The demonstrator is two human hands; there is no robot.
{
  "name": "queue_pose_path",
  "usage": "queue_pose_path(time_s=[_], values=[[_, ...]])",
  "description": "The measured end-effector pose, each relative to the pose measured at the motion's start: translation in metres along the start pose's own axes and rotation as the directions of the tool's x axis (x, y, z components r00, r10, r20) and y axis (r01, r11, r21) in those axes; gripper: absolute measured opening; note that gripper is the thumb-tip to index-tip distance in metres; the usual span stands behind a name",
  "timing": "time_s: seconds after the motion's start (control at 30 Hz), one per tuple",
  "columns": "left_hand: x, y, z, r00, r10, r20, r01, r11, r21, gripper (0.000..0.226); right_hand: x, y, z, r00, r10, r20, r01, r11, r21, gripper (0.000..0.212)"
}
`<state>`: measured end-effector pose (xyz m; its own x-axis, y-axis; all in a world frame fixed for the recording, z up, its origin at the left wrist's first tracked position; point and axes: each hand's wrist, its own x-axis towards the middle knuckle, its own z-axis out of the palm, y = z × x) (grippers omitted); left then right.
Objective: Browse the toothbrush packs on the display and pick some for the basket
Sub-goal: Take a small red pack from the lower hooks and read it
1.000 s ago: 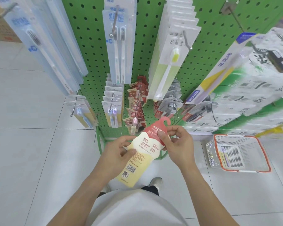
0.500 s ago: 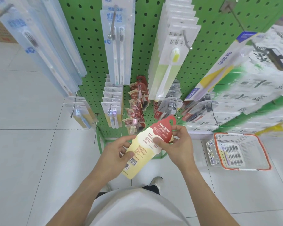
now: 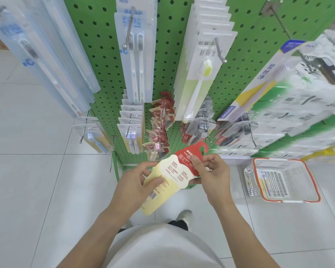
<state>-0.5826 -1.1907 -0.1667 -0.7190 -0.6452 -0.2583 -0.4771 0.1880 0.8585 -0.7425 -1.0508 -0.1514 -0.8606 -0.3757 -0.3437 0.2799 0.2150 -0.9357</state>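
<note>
I hold a red-and-cream toothbrush pack (image 3: 174, 171) with its printed back facing me, in front of the green pegboard display (image 3: 168, 45). My left hand (image 3: 135, 186) grips its cream lower half, thumb on top. My right hand (image 3: 211, 171) pinches the red upper part just below the hook-shaped hanger. A white basket with an orange rim (image 3: 315, 186) stands on the floor to the right with one pack lying in it.
Hooks on the pegboard carry blue twin-brush packs (image 3: 135, 55), white-and-green packs (image 3: 203, 70), red packs (image 3: 161, 124) and small packs (image 3: 131, 130) lower down. Stacked green-and-white packages (image 3: 298, 113) fill the right side. White floor tiles surround the stand; my shoe (image 3: 184, 215) shows below.
The pack has tilted further toward level and drifted slightly up and right in my hands. Both hands keep their hold on it.
</note>
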Motion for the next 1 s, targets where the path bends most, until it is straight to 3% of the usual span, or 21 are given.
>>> queue_pose_path(time_s=[0.13,0.23,0.37,0.63,0.7,0.83,1.0], values=[[0.004,0.003,0.002,0.986,0.157,-0.062,-0.138,0.961,0.238,0.058,-0.002,-0.002,0.001,0.999,-0.032,0.030,0.033,0.999,-0.023,0.025],[0.001,0.017,0.013,0.938,0.347,0.004,-0.336,0.905,0.262,0.061,-0.005,-0.005,0.008,0.998,-0.043,0.045,0.042,0.999,0.023,0.025],[-0.002,0.026,0.030,0.872,0.480,0.096,-0.486,0.826,0.285,0.073,-0.014,-0.013,0.017,0.994,-0.038,0.104,0.026,0.993,0.111,0.026],[0.002,0.029,0.027,0.795,0.589,-0.146,-0.533,0.792,0.296,0.044,-0.024,-0.029,0.020,0.967,-0.012,0.254,-0.060,0.961,0.272,0.020],[-0.001,0.030,0.025,0.804,0.567,-0.179,-0.518,0.816,0.257,0.039,-0.025,-0.032,0.018,0.943,-0.012,0.332,-0.085,0.957,0.277,0.021],[-0.009,0.035,0.014,0.909,0.363,-0.207,-0.364,0.931,0.035,0.032,-0.021,-0.030,0.014,0.909,-0.010,0.416,-0.090,0.971,0.220,0.019],[-0.009,0.029,0.008,0.963,0.184,-0.197,-0.220,0.959,-0.179,0.036,-0.016,-0.014,0.018,0.935,-0.110,0.337,0.098,0.994,0.052,0.029]])
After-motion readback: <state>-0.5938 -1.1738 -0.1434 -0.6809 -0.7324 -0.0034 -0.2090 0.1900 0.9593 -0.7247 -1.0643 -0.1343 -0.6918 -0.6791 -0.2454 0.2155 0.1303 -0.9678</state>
